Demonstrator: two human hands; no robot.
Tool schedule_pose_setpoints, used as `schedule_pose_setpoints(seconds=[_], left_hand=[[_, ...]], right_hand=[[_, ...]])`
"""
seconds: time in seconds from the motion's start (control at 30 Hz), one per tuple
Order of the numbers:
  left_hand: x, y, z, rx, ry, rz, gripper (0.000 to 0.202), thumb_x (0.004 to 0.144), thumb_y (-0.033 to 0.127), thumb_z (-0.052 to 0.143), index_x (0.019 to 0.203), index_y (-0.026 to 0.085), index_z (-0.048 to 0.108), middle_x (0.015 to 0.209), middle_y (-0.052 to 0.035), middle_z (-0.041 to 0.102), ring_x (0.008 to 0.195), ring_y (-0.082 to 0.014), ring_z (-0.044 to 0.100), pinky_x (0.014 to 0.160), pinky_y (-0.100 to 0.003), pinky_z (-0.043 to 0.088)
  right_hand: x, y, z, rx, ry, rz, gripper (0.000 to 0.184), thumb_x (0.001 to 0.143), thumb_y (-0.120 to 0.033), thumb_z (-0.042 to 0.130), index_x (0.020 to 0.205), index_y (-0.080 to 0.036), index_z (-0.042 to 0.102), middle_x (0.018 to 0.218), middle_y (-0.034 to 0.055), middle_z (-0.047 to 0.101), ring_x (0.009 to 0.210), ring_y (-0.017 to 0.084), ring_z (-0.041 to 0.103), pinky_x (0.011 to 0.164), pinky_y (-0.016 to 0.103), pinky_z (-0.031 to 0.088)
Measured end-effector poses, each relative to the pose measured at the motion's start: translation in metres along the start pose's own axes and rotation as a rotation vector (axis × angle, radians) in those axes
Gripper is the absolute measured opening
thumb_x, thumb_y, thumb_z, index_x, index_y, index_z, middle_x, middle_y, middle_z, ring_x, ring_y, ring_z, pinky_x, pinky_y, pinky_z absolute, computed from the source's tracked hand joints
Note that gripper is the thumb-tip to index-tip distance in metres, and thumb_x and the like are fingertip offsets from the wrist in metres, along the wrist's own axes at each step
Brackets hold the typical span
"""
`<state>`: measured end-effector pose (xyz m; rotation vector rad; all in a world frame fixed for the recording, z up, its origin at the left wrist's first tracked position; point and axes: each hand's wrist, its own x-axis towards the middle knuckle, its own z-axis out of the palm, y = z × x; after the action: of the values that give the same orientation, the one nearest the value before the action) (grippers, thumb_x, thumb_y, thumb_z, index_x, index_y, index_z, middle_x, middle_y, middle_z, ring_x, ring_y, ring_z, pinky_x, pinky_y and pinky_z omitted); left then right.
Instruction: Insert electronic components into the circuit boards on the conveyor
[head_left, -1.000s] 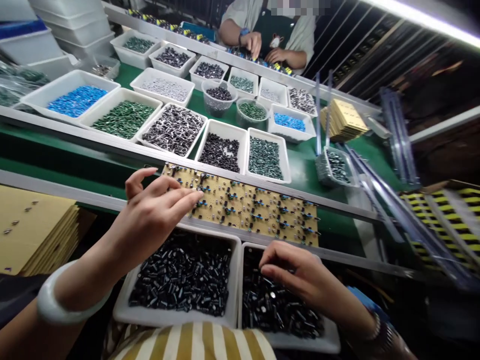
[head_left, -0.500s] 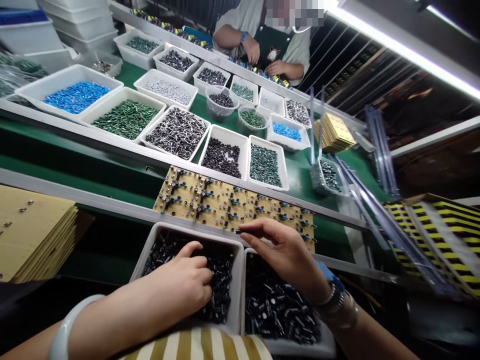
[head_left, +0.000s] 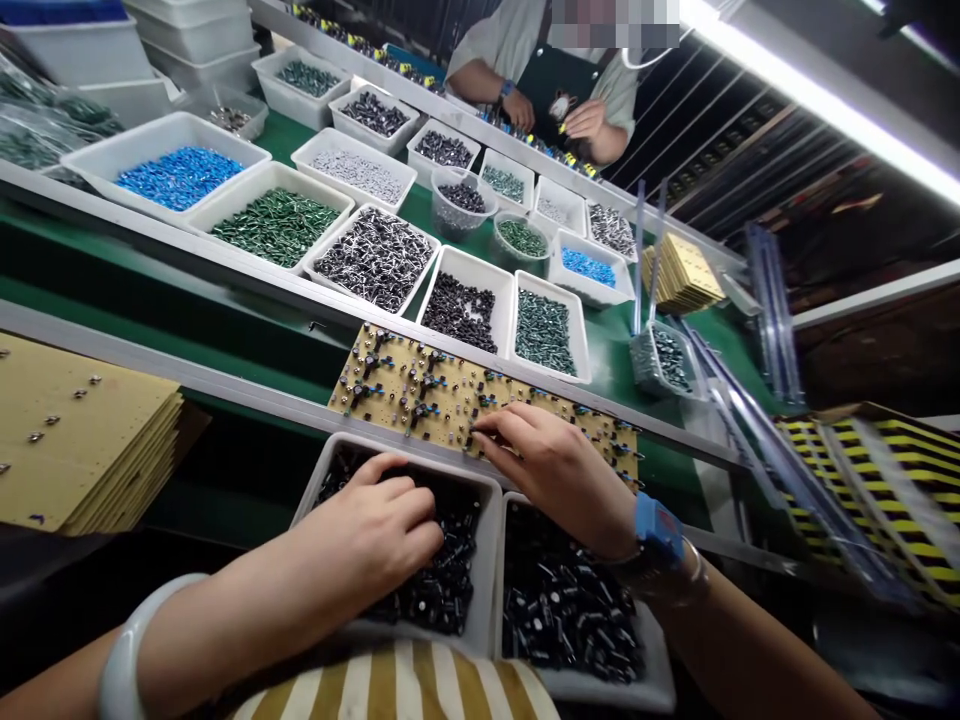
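Observation:
My right hand (head_left: 551,470) reaches over the tan circuit board (head_left: 390,410), thumb and forefinger pinched on a small black capacitor at the board's surface. The fingers partly cover the capacitor. The board carries rows of small black, blue and metal parts. My left hand (head_left: 390,525) hovers over the left white bin (head_left: 491,560), which holds loose black capacitors (head_left: 454,590). Its fingers are curled, and their tips are hidden behind the hand. Right of it stands a second bin (head_left: 660,660) of black capacitors (head_left: 570,620), under my right wrist.
Beyond the metal rail, trays of green parts (head_left: 277,228), black parts (head_left: 375,255) and blue parts (head_left: 180,178) stand on a green bench. A stack of tan boards (head_left: 82,430) lies left. Clear tubes (head_left: 750,430) lean right. A co-worker's hands (head_left: 585,120) are opposite.
My right hand has brought the capacitor from the board's near edge further onto the board. My left hand's raised forefinger has lowered slightly. The camera view has shifted a little.

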<state>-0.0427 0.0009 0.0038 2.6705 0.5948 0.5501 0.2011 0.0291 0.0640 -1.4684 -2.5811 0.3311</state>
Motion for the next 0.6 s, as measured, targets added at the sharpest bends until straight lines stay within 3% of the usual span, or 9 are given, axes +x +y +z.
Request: schedule_pose_setpoints(seconds=[0.13, 0.27, 0.33, 0.4, 0.47, 0.53, 0.6], left_hand=[[0.004, -0.01, -0.018, -0.129, 0.103, -0.077, 0.01, 0.098, 0.026, 0.068, 0.09, 0.021, 0.067, 0.086, 0.0, 0.063, 0.082, -0.0201, 0.056, 0.093, -0.04, 0.038], [0.006, -0.018, -0.03, -0.251, 0.284, -0.221, 0.012, 0.101, 0.029, 0.064, 0.095, 0.021, 0.071, 0.085, -0.0008, 0.067, 0.083, -0.019, 0.057, 0.081, -0.034, 0.041], [0.005, -0.023, -0.033, -0.306, 0.353, -0.262, 0.011, 0.102, 0.026, 0.063, 0.102, 0.021, 0.072, 0.089, -0.0017, 0.071, 0.085, -0.0181, 0.059, 0.08, -0.032, 0.044], [0.005, -0.029, -0.036, -0.358, 0.38, -0.285, 0.012, 0.101, 0.021, 0.063, 0.106, 0.021, 0.074, 0.092, -0.002, 0.074, 0.086, -0.0176, 0.062, 0.081, -0.031, 0.047], [0.007, -0.034, -0.039, -0.385, 0.374, -0.311, 0.012, 0.1, 0.019, 0.064, 0.106, 0.022, 0.074, 0.095, -0.0016, 0.076, 0.088, -0.0178, 0.063, 0.082, -0.031, 0.048], [0.011, -0.038, -0.041, -0.373, 0.349, -0.336, 0.011, 0.099, 0.019, 0.066, 0.104, 0.022, 0.075, 0.094, -0.0004, 0.077, 0.089, -0.0181, 0.063, 0.083, -0.031, 0.048], [0.017, -0.04, -0.042, -0.333, 0.313, -0.343, 0.009, 0.097, 0.02, 0.068, 0.101, 0.024, 0.075, 0.093, 0.0012, 0.077, 0.089, -0.0181, 0.063, 0.085, -0.032, 0.045]], right_hand=[[0.003, -0.004, 0.002, -0.067, -0.022, 0.004, 0.017, 0.104, -0.021, 0.051, 0.104, -0.015, 0.067, 0.095, 0.0102, 0.07, 0.091, 0.024, 0.069, 0.084, 0.038, 0.056], [-0.004, -0.005, -0.001, -0.043, 0.091, 0.007, 0.018, 0.104, -0.027, 0.054, 0.109, -0.016, 0.067, 0.1, 0.0114, 0.073, 0.092, 0.024, 0.071, 0.084, 0.037, 0.056], [-0.016, -0.003, -0.008, -0.038, 0.115, 0.042, 0.019, 0.104, -0.031, 0.055, 0.104, -0.017, 0.068, 0.097, 0.0099, 0.074, 0.087, 0.023, 0.071, 0.081, 0.035, 0.056], [-0.035, 0.001, -0.013, -0.052, 0.007, 0.086, 0.022, 0.104, -0.033, 0.055, 0.091, -0.02, 0.067, 0.086, 0.0064, 0.072, 0.077, 0.021, 0.07, 0.073, 0.032, 0.054], [-0.057, 0.003, -0.012, -0.077, -0.213, 0.072, 0.018, 0.1, -0.03, 0.062, 0.085, -0.022, 0.066, 0.078, 0.0027, 0.071, 0.069, 0.021, 0.07, 0.063, 0.031, 0.052], [-0.077, 0.001, -0.004, -0.093, -0.378, 0.037, 0.01, 0.088, -0.025, 0.076, 0.089, -0.022, 0.067, 0.08, 0.0011, 0.072, 0.07, 0.023, 0.072, 0.061, 0.031, 0.052], [-0.091, -0.004, 0.009, -0.082, -0.434, 0.053, 0.024, 0.079, -0.019, 0.083, 0.096, -0.021, 0.066, 0.088, 0.0027, 0.074, 0.077, 0.025, 0.074, 0.065, 0.033, 0.055]])
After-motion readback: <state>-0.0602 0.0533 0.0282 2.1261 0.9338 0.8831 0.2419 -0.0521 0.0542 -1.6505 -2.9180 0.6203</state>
